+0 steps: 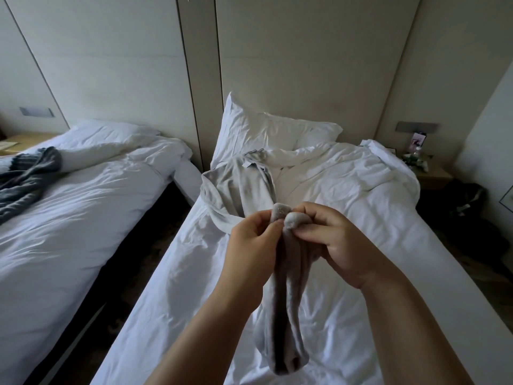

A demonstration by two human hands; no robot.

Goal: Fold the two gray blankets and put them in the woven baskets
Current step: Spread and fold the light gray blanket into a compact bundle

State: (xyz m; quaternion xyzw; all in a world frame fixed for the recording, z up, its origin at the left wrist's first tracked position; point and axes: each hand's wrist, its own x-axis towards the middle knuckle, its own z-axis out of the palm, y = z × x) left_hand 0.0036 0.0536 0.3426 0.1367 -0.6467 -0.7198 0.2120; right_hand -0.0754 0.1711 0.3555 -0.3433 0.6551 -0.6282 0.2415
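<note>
Head view: a narrow dark gap (pixel 133 251) separates the left bed (pixel 83 218) from the right bed (pixel 361 204), whose near sheet is bare. Above it, the left hand (pixel 254 232) and right hand (pixel 330 234), close together, each pinch a bunched edge of the light blanket (pixel 238 187). It hangs folded below them and trails toward the pillow (pixel 263 129). The dark blanket (pixel 27 176) sprawls on the left bed.

The dark gray blanket (pixel 27 176), on the other bed (pixel 69 218) left of the near bed (pixel 361 218), runs off the picture's left edge. Over the near bed, the left grip (pixel 254 236) and right grip (pixel 341 245) cover the light gray blanket (pixel 291 337) where they pinch it, hiding how it joins its heap. The items on the nightstand (pixel 433 176), right of the near bed, are too small to tell.
</note>
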